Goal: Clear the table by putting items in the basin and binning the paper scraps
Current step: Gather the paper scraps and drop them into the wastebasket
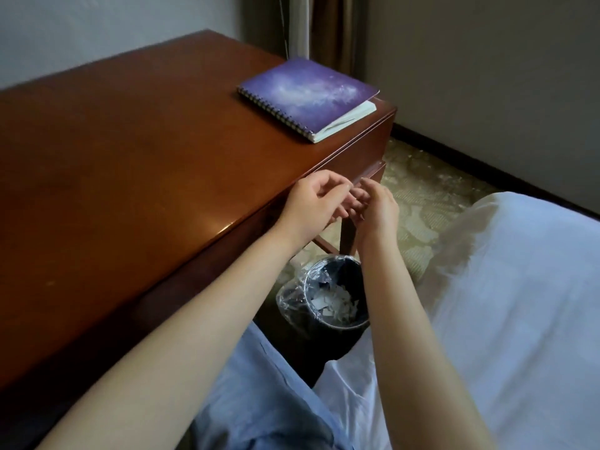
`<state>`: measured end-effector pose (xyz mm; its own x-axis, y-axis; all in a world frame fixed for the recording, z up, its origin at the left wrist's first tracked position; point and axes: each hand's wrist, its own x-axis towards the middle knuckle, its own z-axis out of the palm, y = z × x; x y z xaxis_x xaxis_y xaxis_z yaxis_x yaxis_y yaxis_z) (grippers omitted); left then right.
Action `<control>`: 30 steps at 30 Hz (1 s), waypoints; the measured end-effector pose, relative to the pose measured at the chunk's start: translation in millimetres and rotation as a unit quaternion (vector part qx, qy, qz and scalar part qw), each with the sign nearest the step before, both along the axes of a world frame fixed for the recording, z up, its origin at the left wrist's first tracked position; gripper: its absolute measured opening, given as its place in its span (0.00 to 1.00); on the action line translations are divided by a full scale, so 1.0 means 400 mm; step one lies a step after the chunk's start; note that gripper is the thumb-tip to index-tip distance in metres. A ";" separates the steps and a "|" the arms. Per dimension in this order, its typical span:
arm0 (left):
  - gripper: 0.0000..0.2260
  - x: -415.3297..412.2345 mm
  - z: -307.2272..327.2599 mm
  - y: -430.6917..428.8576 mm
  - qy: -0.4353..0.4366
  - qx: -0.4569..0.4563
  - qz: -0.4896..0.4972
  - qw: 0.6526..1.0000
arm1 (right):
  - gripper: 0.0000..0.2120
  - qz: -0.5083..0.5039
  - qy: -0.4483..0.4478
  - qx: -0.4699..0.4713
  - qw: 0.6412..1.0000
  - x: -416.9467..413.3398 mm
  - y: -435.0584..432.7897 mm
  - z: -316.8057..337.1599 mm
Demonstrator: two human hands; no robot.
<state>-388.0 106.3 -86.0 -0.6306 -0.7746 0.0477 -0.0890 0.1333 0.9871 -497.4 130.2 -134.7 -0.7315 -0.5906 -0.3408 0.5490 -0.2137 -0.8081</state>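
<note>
A polished brown wooden table (130,157) bears a purple galaxy-print spiral notebook (308,95) near its far corner; no basin shows. Just off the table edge the left hand (311,203) touches the right hand (378,207), fingers loosely curled, and I cannot tell whether they hold anything. The black plastic-lined bin (293,298) on the floor holds white paper scraps (331,302), so any release should probably happen low, straight over its mouth.

Bare forearms (194,319) on show here, the left hand (311,203) and right hand (376,206) bare as well, and over the lap a loose light-blue garment (259,384), softly creased, a seam running down it.
</note>
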 end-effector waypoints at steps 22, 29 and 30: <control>0.07 0.806 0.240 -0.045 0.058 -0.099 0.449 0.886 | 0.07 0.431 0.270 -0.108 0.854 0.721 -0.158 0.394; 0.08 1.133 0.226 0.046 0.049 -0.096 0.571 0.814 | 0.06 0.566 0.281 -0.126 0.765 1.043 -0.181 0.382; 0.08 1.179 0.227 0.063 0.052 -0.093 0.593 0.798 | 0.06 0.583 0.280 -0.126 0.752 1.089 -0.180 0.380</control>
<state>83.8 131.5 4.8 0.5563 -0.7968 0.2358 -0.1797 0.1617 0.9703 -61.7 58.1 17.3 0.3476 -0.9359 0.0573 0.0693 -0.0354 -0.9970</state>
